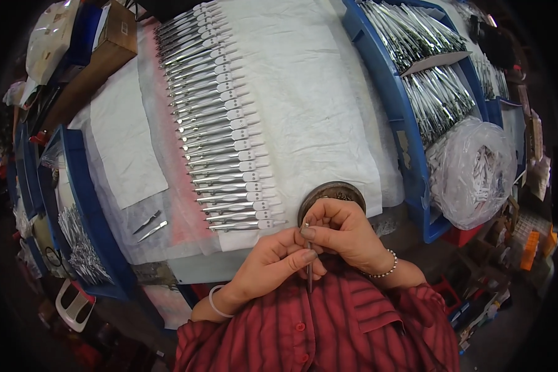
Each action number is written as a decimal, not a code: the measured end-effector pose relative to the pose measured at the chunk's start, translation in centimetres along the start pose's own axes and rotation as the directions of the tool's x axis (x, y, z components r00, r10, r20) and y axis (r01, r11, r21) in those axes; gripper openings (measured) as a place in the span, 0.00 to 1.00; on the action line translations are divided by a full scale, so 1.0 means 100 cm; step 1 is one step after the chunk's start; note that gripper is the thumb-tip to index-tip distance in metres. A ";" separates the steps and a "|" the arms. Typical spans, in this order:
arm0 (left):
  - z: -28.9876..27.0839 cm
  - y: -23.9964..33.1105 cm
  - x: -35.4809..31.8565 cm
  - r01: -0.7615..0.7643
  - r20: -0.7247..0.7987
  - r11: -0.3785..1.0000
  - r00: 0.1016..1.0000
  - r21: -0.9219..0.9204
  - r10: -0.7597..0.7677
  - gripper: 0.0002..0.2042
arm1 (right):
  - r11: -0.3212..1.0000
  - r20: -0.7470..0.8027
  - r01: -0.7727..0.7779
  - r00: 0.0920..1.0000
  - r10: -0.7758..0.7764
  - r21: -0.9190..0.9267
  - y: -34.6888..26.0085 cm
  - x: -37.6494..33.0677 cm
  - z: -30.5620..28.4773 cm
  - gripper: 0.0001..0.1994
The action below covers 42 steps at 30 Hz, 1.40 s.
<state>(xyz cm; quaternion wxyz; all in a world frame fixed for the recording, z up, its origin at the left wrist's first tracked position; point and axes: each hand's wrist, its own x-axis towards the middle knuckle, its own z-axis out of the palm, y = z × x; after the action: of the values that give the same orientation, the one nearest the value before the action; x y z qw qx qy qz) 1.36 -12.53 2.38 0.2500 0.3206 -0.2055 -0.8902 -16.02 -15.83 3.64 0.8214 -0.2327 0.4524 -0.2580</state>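
In front of my red striped shirt, my left hand and my right hand meet with fingertips pinched together. A slim dark metal rod points down from the fingers of my left hand; its kind I cannot make out. Thumb and forefinger of my right hand close on its upper end, where a tiny pale bit shows. Just beyond my right hand stands a round dark dish, its contents mostly hidden. To the left, a long row of silver drawing compasses with white heads lies side by side on white cloth.
Two loose metal pieces lie on plastic sheeting at the left. A blue crate on the right holds many silver compass parts and a clear plastic bag of white pieces. Another blue crate with metal parts stands left.
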 end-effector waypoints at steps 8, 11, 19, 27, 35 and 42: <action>0.001 0.000 -0.003 0.015 -0.009 1.000 1.000 0.022 -0.014 0.10 | 1.000 0.024 -0.002 1.000 0.002 -0.018 0.004 0.000 -0.002 0.04; 0.004 0.001 -0.005 0.034 -0.028 0.997 0.999 0.070 -0.032 0.10 | 0.997 0.029 0.018 0.999 -0.016 -0.074 0.004 -0.002 -0.003 0.05; 0.006 0.001 -0.006 0.031 -0.028 0.991 0.999 0.127 -0.027 0.10 | 0.992 -0.002 0.104 0.995 -0.104 -0.066 0.010 -0.008 -0.003 0.06; 0.014 0.006 -0.004 -0.032 -0.034 0.993 0.999 0.116 0.036 0.20 | 0.973 0.030 0.224 0.974 -0.226 0.055 0.012 -0.007 -0.010 0.11; 0.014 0.008 -0.002 -0.054 -0.012 0.994 0.998 0.094 0.055 0.23 | 0.971 0.047 0.185 0.980 -0.194 0.153 0.008 -0.009 -0.011 0.13; 0.011 0.004 -0.002 -0.061 -0.017 0.995 0.998 0.082 0.063 0.24 | 0.971 -0.003 0.148 0.989 -0.150 0.185 0.004 -0.010 -0.007 0.12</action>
<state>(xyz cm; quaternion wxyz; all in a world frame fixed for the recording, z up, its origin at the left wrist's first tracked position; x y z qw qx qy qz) 0.87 -12.53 3.42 0.2662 0.3328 -0.2488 -0.8698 -17.00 -14.99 3.70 0.8202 -0.1903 0.4031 -0.3586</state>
